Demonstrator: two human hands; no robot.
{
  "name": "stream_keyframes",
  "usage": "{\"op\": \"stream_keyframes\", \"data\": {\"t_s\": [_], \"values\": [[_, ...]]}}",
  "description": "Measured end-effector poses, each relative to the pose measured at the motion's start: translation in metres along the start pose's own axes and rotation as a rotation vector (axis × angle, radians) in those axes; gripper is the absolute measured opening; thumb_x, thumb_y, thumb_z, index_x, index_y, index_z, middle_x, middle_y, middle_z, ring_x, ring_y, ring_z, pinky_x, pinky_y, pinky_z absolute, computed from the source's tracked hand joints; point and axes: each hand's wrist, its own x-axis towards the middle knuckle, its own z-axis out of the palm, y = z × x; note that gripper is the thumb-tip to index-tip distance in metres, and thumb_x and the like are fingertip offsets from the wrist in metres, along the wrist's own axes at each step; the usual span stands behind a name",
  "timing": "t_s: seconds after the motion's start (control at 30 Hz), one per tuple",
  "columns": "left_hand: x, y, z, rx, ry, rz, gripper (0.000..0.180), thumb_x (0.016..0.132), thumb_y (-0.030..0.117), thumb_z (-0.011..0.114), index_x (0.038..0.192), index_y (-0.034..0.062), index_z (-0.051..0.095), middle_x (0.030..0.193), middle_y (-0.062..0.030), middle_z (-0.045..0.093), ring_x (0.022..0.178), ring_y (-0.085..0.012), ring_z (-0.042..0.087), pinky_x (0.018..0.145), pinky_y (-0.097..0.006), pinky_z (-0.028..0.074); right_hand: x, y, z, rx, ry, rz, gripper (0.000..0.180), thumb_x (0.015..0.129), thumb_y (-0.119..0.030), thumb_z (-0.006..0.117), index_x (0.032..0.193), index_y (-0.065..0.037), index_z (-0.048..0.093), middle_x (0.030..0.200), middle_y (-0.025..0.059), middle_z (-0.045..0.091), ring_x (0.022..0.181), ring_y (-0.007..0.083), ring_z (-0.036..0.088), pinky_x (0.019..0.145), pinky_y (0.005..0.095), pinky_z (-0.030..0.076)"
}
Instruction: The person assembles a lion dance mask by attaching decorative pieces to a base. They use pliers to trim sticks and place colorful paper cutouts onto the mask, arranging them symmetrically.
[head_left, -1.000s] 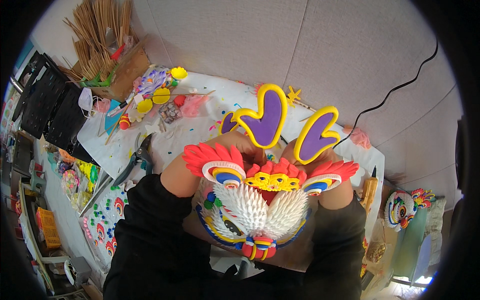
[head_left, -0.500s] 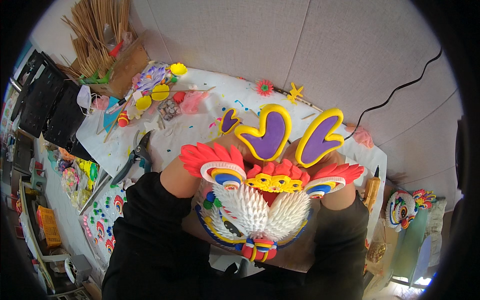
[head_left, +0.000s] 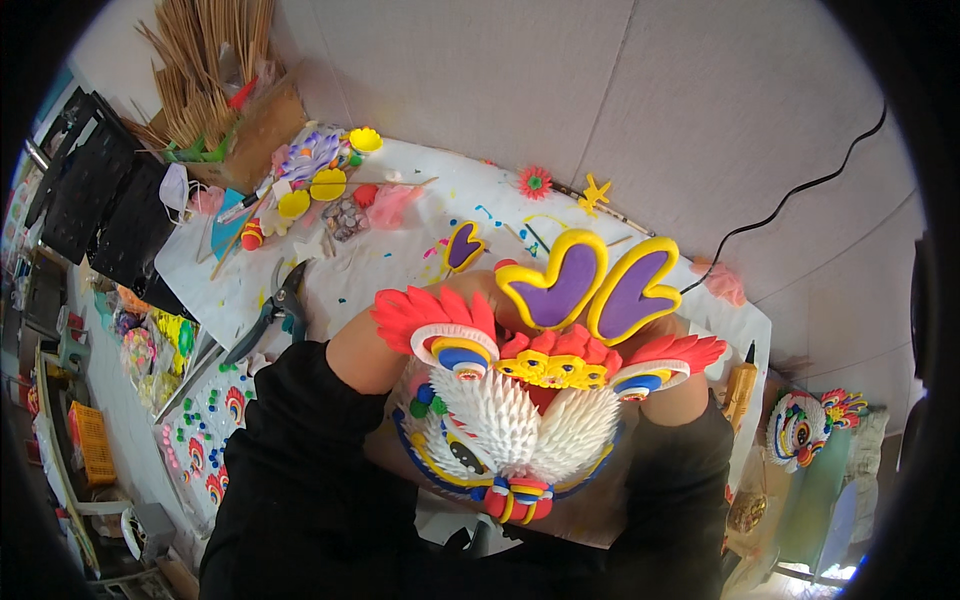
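A clay-like lion head (head_left: pixel 497 418) with white scales, red tufts and a yellow brow band is close in front of me, between my forearms. Beyond it, my left hand (head_left: pixel 484 288) is closed on a purple, yellow-rimmed, antler-shaped piece (head_left: pixel 562 287). A matching antler-shaped piece (head_left: pixel 630 292) is in my right hand (head_left: pixel 661 327). The two pieces stand side by side above the brow, their rims touching or nearly so. Most fingers of both hands are hidden behind the pieces and the head. A smaller purple and yellow piece (head_left: pixel 463 247) lies on the white-covered table.
Pruning shears (head_left: pixel 272 318) lie left of my left arm. Behind them are clay flowers (head_left: pixel 310 155), yellow cups (head_left: pixel 328 184) and a box of wooden sticks (head_left: pixel 262 135). A tan bottle (head_left: pixel 740 388) and another lion head (head_left: pixel 797 430) are on the right. A black cable (head_left: pixel 790 190) crosses the wall.
The left antler-shaped piece has moved right and slightly down, closing the gap to the other one. The right piece has come slightly left and down. My view has shifted a little.
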Motion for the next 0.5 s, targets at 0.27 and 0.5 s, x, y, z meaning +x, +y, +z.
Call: {"op": "stream_keyframes", "data": {"t_s": [0.27, 0.5], "values": [[0.094, -0.006, -0.095, -0.97, -1.007, 0.324, 0.04, 0.083, 0.028, 0.05, 0.112, 0.0009, 0.046, 0.11, -0.0207, 0.044, 0.099, -0.0296, 0.042, 0.083, -0.04, 0.032, 0.003, 0.0, 0.0, -0.086, -0.011, -0.05, 0.028, 0.079, 0.002, 0.057, 0.107, 0.004, 0.055, 0.106, 0.0128, 0.06, 0.1, 0.0239, 0.057, 0.088, 0.0363, 0.047], [0.137, 0.015, -0.106, -1.341, -1.128, 0.26, 0.026, 0.079, 0.019, 0.06, 0.1, 0.0029, 0.058, 0.094, -0.0135, 0.059, 0.083, -0.0177, 0.055, 0.071, -0.029, 0.044, -0.005, -0.014, 0.008, -0.182, 0.015, -0.097, 0.029, 0.08, 0.002, 0.056, 0.108, 0.004, 0.054, 0.106, 0.0127, 0.06, 0.1, 0.0241, 0.058, 0.087, 0.0358, 0.048]]}}
